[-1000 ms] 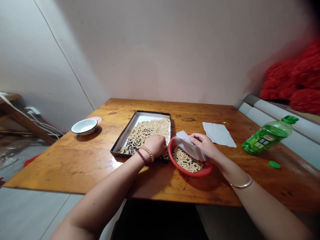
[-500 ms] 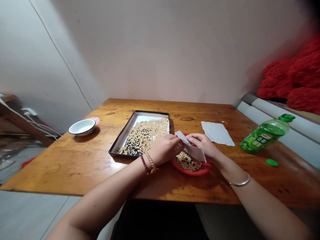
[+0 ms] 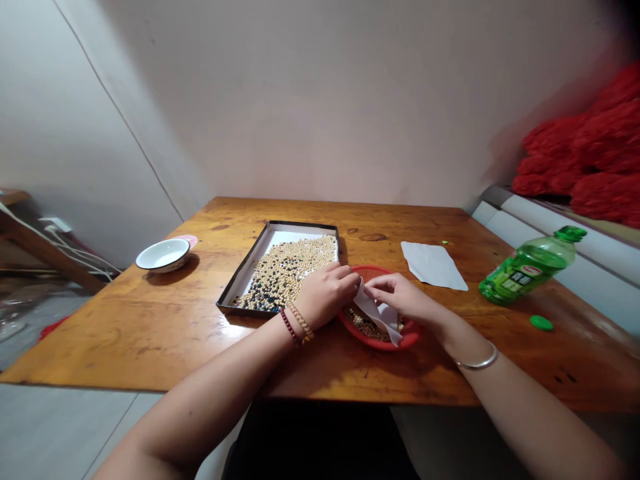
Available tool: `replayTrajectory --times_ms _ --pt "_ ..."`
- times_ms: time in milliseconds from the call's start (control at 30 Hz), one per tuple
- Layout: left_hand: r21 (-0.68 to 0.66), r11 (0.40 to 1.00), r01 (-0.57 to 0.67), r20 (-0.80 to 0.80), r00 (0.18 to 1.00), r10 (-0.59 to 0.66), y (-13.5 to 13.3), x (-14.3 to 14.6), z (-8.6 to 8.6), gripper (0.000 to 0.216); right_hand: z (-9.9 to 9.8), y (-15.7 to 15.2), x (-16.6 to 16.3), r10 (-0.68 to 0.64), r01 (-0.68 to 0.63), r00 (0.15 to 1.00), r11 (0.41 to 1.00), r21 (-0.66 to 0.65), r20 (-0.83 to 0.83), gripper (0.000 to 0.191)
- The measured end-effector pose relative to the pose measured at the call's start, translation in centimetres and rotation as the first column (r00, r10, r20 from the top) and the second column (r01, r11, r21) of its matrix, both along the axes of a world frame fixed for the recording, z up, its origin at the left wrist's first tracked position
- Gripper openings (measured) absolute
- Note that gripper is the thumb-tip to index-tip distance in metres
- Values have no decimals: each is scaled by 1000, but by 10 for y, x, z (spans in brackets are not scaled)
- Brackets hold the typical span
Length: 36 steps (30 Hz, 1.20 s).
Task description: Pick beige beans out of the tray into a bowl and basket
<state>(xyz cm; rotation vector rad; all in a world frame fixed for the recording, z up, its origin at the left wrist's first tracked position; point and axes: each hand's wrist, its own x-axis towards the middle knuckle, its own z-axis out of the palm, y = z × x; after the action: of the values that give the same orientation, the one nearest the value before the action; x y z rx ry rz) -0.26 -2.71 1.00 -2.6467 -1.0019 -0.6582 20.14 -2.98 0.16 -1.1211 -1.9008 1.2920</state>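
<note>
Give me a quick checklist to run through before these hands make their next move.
1. Right hand has the white paper sheet: ok.
2. Left hand touching that sheet: cannot tell.
3. Red plastic bowl resting on the wooden table: ok.
4. Beans in the bowl lying within its rim: ok.
5. Beans in the black-rimmed tray lying within its rim: ok.
6. Tray's beans all one colour: not ok, dark ones lie among the pale ones.
</note>
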Motion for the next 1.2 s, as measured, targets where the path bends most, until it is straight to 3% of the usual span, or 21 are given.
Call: replayTrajectory --times_ms 100,233,400,567,733,967,1200 --pt "-32 995 -94 -17 995 94 3 -3 4 14 -2 0 0 -95 95 995 995 -3 13 33" --pt "-124 945 -304 -88 952 294 13 -11 5 26 -5 1 0 -224 223 974 975 26 41 31" --pt "-220 858 -464 -252 877 409 21 -19 -4 25 -6 1 -1 -149 149 989 989 11 13 35" --pt "-300 839 -453 -281 883 376 21 -20 -9 25 -7 1 -1 -91 90 995 995 42 29 34" --pt "-341 840 -422 -294 897 331 23 -18 -9 25 -5 0 -2 -158 156 984 987 37 82 34" --pt "-404 830 -386 -300 912 278 22 -18 -7 29 -8 2 1 -149 140 987 983 118 68 39" --pt "-381 832 -403 -335 899 282 21 -18 -8 33 -12 5 1 -126 125 992 992 27 17 42"
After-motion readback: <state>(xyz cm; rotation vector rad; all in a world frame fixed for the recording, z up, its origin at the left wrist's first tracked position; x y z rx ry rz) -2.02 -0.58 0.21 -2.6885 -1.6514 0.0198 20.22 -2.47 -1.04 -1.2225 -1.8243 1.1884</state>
